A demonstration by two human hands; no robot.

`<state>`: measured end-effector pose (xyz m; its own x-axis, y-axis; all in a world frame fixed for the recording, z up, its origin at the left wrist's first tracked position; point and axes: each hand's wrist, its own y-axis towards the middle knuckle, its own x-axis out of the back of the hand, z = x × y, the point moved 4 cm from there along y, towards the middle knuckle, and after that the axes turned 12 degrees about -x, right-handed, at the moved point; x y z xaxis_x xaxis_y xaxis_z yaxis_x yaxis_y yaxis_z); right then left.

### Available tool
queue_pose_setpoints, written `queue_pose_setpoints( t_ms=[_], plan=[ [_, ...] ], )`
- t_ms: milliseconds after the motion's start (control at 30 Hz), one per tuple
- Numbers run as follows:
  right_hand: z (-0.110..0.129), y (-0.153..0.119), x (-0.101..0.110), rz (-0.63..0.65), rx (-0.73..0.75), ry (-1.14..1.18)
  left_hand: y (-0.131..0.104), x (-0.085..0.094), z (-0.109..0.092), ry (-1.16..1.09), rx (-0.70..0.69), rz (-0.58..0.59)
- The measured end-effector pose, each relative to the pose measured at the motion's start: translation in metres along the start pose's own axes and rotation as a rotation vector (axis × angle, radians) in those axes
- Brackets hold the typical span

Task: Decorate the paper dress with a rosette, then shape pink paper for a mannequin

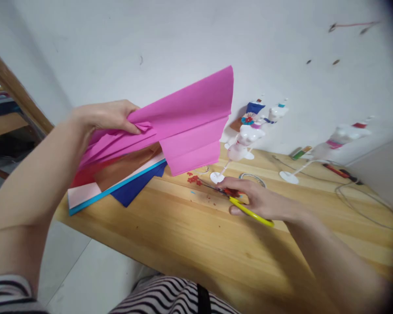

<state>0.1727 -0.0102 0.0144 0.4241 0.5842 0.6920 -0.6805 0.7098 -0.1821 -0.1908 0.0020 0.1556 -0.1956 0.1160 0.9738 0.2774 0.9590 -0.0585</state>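
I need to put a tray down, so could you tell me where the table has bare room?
The near stretch of the wooden table is bare, between the stack of coloured paper and the right hand. Along the wall it is crowded: white figurines, cables and red paper scraps.

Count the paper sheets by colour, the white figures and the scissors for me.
Pink paper, held up by the left hand: 1
Dark blue paper: 1
Brown paper: 1
White figures: 3
Scissors, under the right hand: 1
Total: 7
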Motion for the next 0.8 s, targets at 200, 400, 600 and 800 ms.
queue_pose_setpoints(
  t_ms=[200,400,600,800],
  plan=[
    [-0.013,-0.051,0.045,-0.139,0.108,-0.114,-0.031,0.026,-0.009,0.096,-0.003,0.104],
    [-0.034,-0.097,0.076,-0.219,0.154,-0.217,-0.033,0.023,-0.022,0.189,-0.053,0.272],
    [-0.033,-0.108,0.082,-0.236,0.077,-0.174,-0.027,0.013,-0.047,0.135,-0.034,0.277],
    [-0.024,-0.087,0.065,-0.030,0.175,-0.121,-0.011,-0.011,-0.050,0.002,-0.221,0.241]
  ],
)
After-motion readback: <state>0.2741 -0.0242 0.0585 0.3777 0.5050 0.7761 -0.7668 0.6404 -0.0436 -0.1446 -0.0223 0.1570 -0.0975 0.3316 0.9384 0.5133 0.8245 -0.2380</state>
